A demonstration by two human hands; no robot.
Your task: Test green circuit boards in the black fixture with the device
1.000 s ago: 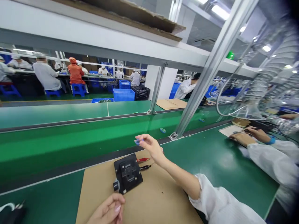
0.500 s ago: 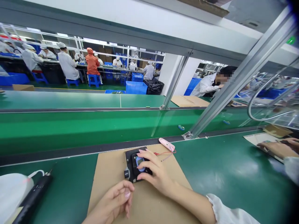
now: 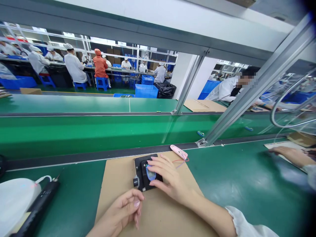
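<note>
My right hand (image 3: pixel 170 179) lies spread over a black test fixture (image 3: pixel 144 172), its fingertips on either side of a small blue-edged piece (image 3: pixel 150 173) seated in the fixture's recess. The hand's fingers partly hide that piece. My left hand (image 3: pixel 120 210) rests loosely curled and holds nothing, just below the fixture on a brown cardboard sheet (image 3: pixel 150 215). A black knob (image 3: pixel 135 182) sticks out of the fixture's left side. Beyond the fixture, a pink plastic piece (image 3: pixel 178 152) with thin wires lies at the far edge of the cardboard.
A black electric screwdriver (image 3: pixel 37 207) and a white bag (image 3: pixel 14 200) lie left on the green bench. A co-worker's hand (image 3: pixel 288 155) works at the right. Metal uprights and a green conveyor stand ahead; other workers and blue crates lie beyond.
My right hand has come down from the air onto the fixture, and the blue-edged piece now sits in the recess. The view has swung level, and the pink piece has come into sight.
</note>
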